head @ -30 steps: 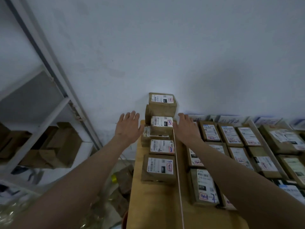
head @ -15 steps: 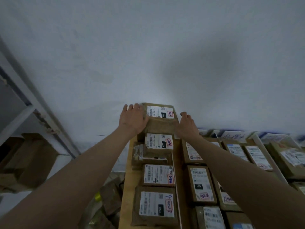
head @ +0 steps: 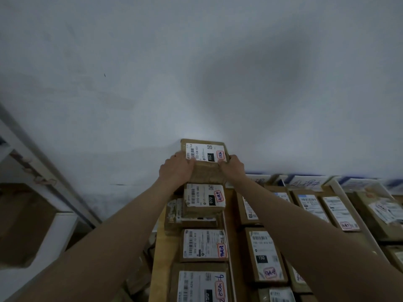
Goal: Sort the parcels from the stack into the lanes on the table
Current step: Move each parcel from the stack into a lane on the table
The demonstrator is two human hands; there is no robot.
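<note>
Both hands, left (head: 175, 168) and right (head: 234, 167), clamped on opposite sides of topmost stack parcel (head: 205, 156) between them.

"032" on top parcel (head: 205, 154)

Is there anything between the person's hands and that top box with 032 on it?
No. The left hand and right hand already press against opposite sides of the 032 parcel, with nothing between them. It sits atop the stack, above the 070 parcel.
</note>
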